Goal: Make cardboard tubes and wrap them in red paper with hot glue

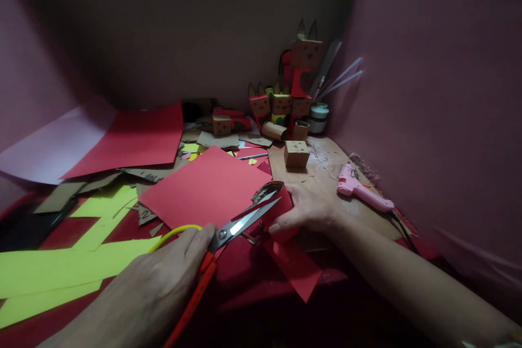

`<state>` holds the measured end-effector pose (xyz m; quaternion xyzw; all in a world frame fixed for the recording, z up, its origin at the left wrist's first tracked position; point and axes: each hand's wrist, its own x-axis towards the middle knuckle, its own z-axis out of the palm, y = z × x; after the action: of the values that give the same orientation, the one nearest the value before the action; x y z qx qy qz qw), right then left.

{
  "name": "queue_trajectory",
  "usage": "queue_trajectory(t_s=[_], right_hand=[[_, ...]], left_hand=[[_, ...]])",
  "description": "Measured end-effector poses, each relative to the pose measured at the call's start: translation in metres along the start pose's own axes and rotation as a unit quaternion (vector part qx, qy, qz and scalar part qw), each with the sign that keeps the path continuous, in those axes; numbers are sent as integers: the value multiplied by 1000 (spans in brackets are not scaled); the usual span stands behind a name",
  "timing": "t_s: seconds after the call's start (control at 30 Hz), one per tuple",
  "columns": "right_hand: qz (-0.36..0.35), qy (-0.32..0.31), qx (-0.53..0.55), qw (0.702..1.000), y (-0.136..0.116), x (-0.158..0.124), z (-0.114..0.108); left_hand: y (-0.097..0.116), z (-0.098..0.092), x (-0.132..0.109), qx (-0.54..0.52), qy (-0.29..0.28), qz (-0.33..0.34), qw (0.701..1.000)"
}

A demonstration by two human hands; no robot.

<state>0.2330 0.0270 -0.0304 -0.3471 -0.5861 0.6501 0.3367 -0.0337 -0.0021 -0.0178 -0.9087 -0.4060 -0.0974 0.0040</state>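
My left hand (175, 261) is closed on scissors (236, 227) with one orange-red and one yellow handle. Their blades are parted and reach to the rim of a cardboard tube (281, 206) wrapped in red paper. Around the tube's right side curl the fingers of my right hand (305, 209). A strip of red paper (297, 272) hangs below the tube towards me. Under and behind the scissors lies a square red sheet (212, 185). Just beyond my right hand sits a small cardboard box head (297, 154) with a drawn face.
A pink glue gun (362, 190) lies on a board at right, beside the wall. Cardboard figures with ears (281, 106) stand at the back near a pale blue jar (318, 118). Yellow paper pieces (73, 266) and a large red sheet (138, 138) cover the left.
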Motion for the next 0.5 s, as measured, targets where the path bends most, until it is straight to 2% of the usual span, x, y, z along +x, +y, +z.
queue_trajectory(t_s=[0.13, 0.37, 0.43, 0.5], right_hand=[[-34, 13, -74, 997, 1, 0, 2], [-52, -37, -24, 998, 4, 3, 4], [-61, -43, -20, 997, 5, 4, 4], [-62, -21, -17, 998, 7, 5, 4]], left_hand=[[5, -1, 2, 55, 5, 31, 998], [0, 8, -2, 82, 60, 84, 991], [-1, 9, -4, 81, 49, 79, 992], [0, 10, -8, 50, 34, 30, 998]])
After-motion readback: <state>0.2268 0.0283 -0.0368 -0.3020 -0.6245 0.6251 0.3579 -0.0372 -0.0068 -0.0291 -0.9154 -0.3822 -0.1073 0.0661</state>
